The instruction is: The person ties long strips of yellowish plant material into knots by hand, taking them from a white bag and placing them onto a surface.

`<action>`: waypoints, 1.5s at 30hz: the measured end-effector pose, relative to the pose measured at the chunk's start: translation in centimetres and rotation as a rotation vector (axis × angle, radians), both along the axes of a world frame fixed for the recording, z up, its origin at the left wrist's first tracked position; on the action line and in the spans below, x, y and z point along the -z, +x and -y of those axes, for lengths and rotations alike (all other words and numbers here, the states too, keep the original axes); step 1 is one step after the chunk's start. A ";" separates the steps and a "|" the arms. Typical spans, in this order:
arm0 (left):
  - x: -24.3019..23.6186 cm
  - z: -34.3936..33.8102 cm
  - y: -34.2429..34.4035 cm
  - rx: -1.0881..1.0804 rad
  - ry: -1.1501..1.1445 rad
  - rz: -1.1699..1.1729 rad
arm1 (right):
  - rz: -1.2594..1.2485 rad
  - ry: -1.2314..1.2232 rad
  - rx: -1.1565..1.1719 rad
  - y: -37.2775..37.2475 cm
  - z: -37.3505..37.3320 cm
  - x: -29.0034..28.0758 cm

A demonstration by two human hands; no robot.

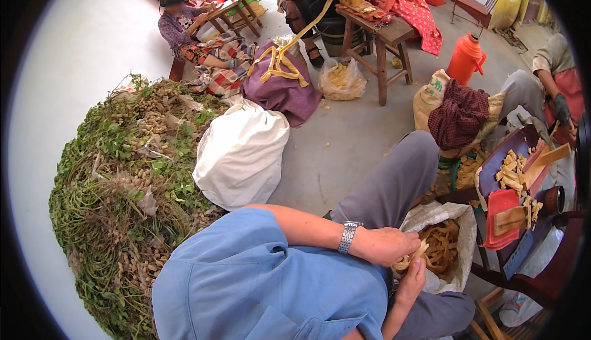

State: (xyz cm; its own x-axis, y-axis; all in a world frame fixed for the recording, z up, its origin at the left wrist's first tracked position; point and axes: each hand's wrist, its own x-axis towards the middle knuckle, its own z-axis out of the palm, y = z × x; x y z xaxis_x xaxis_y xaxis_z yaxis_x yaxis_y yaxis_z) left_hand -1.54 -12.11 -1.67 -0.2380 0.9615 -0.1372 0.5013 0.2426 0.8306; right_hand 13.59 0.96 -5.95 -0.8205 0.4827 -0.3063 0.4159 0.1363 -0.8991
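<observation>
My left hand (386,246), with a metal watch on its wrist, is closed on a small bundle of pale yellow strips (421,250). My right hand (410,283) is just below it, its fingers closed against the same bundle. Both hands are at the near side of an open white woven sack (466,241). Curled brownish-yellow strips (441,244) fill the sack. Fingers partly hide the bundle, and its exact material cannot be made out.
A large heap of pulled peanut plants (135,198) lies at left, beside a white cloth bundle (243,152). To my right, a bench (486,174) bears cut yellow pieces. Other people sit at the back left, back middle and far right. An orange flask (466,58) stands beyond.
</observation>
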 end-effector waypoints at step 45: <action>0.1 -4.8 4.7 -0.292 -0.134 0.387 | -0.451 -1.224 0.445 5.7 -0.8 0.7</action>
State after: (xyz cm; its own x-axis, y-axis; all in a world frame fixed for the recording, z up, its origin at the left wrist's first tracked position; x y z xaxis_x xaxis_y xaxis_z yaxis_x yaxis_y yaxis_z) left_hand 3.20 -7.33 -1.75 -0.4020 0.8302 -0.3862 0.0581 0.4440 0.8941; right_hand 19.27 1.76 -6.70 -0.8101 0.3464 -0.4729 -0.1418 -0.8986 -0.4153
